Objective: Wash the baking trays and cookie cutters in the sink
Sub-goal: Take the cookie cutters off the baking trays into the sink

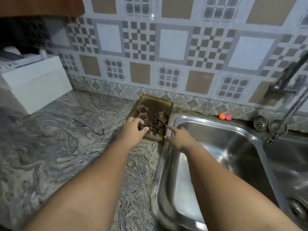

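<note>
A stack of gold baking trays [160, 101] lies on the granite counter just left of the steel sink [216, 140]. Several metal cookie cutters [160, 117] sit in the top tray. My left hand [133, 129] reaches over the tray's near left corner, its fingers curled around a cutter at the front. My right hand [176, 137] hovers at the tray's near right corner, over the sink's rim, fingers spread and holding nothing.
A white box [35, 84] stands at the back left of the counter [66, 139]. A tap with a metal hose [290, 104] hangs at the right. Two small balls, orange [222, 116] and pink [228, 118], and two strainers [268, 125] lie behind the sink.
</note>
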